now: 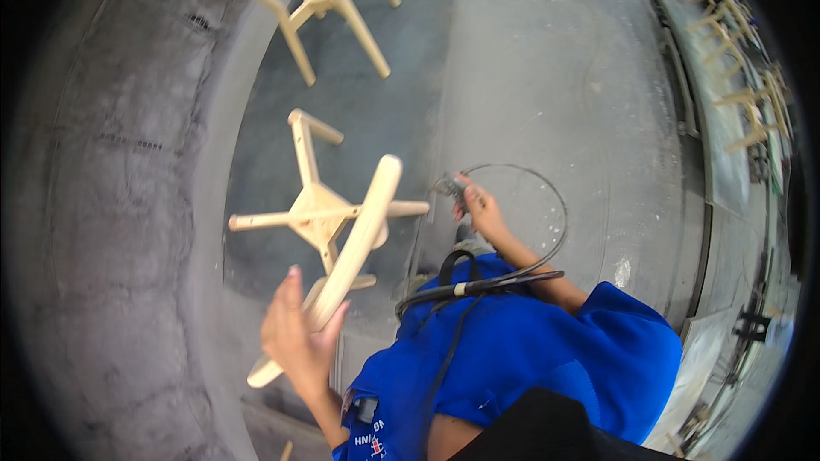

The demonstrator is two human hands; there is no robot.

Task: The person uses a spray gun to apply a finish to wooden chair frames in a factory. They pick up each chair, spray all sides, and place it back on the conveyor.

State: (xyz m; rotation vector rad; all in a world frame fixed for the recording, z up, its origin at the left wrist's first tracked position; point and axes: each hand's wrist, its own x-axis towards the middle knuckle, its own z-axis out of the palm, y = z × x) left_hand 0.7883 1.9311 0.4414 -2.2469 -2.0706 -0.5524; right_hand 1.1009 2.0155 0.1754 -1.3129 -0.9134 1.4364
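A pale wooden chair frame (pixel 314 213) stands in front of me, its long rounded top rail (pixel 363 226) tilted toward me and the legs spread out below. My left hand (pixel 299 333) lies across the lower part of this rail, thumb on one side and fingers on the other; it is slightly blurred. In my right hand (pixel 485 212) is a small dark metal hand tool (pixel 451 188), closed in the fingers. A thin black hose (pixel 559 205) loops round from it to my waist. The tool's exact kind is unclear, and it points toward the frame without touching it.
A second wooden chair frame (pixel 320 0) stands farther off on the dark mat (pixel 410 51). Several more wooden frames (pixel 752 102) line the far right beside a pale board (pixel 717 145). A grey concrete strip (pixel 128 205) runs along the left.
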